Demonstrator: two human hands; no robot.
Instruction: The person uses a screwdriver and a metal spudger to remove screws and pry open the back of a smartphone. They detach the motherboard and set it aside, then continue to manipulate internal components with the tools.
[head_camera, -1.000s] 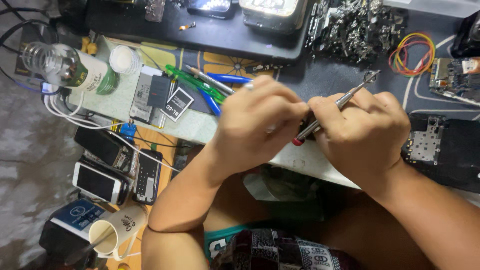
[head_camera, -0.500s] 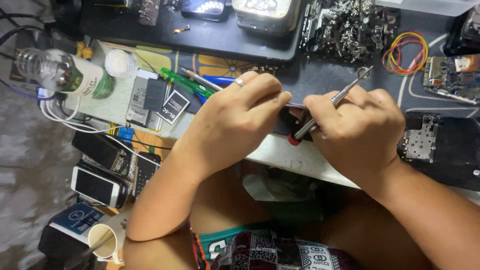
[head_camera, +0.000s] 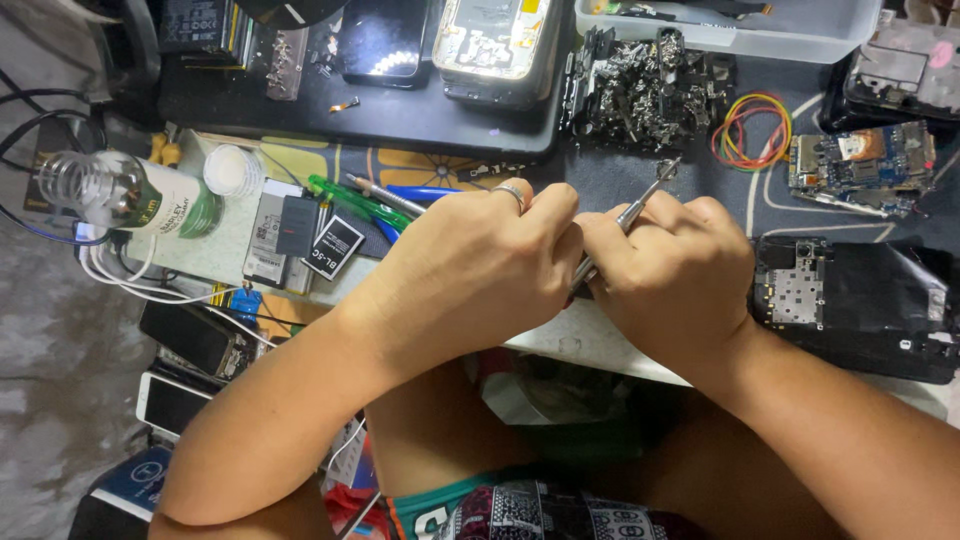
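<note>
Both hands meet at the middle of the frame, knuckles up. The right hand (head_camera: 672, 272) has its fingers curled tight around a thin metal screwdriver (head_camera: 628, 215), whose shaft slants up toward the upper right. The left hand (head_camera: 480, 275), a ring on one finger, is closed with fingers pressed together against the right; what it pinches underneath I cannot tell. Right of the hands lies an opened black phone (head_camera: 850, 300) on the worktop (head_camera: 590, 340). Coloured rubber bands (head_camera: 752, 130) and a heap of metal scraps (head_camera: 645, 90) sit above. A clear bottle (head_camera: 125, 192) lies at the upper left.
</note>
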